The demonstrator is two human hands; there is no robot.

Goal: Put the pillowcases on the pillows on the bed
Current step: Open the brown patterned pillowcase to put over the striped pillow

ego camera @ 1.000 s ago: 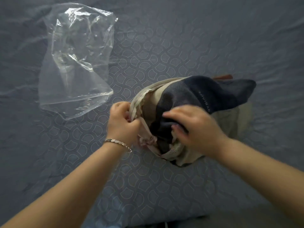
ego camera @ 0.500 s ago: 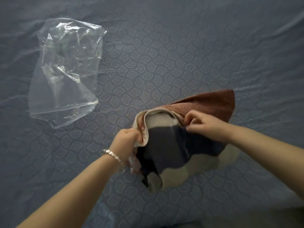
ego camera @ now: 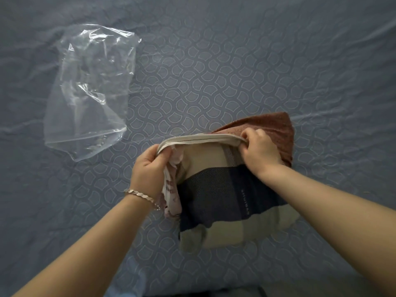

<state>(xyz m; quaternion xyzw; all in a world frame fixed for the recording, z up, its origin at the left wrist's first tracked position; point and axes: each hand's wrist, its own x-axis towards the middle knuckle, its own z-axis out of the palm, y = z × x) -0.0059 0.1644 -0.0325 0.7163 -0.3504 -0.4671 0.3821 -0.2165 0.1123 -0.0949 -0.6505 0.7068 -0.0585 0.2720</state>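
Plastic bag [ego camera: 90, 88], clear and crumpled, lies in the upper left of the frame on the blue-grey patterned bed sheet [ego camera: 235, 61], well apart from the hands. Left of centre, the left hand [ego camera: 147, 168], a silver bracelet [ego camera: 143, 195] at its wrist, grips one end of the cream hem of the pillowcase [ego camera: 270, 125], fingers curled round the cloth. A pale, pink-printed fold hangs below the fist; whether it is the case's inner side or separate fabric cannot be told. At centre the pillow [ego camera: 214, 194], banded navy and cream with a line of lettering too small to read, lies on the sheet with its upper end just under the stretched hem. The case's rust-red outer side bunches behind the hem at centre right. How far the pillow reaches inside is hidden by hem and hands. To the right, the right hand [ego camera: 259, 148] pinches the hem's other end, fingers curled, their tips tucked out of sight in the cloth. Both forearms are cut off by the frame's lower edges, and the sheet's near border is lost in shadow along the bottom.
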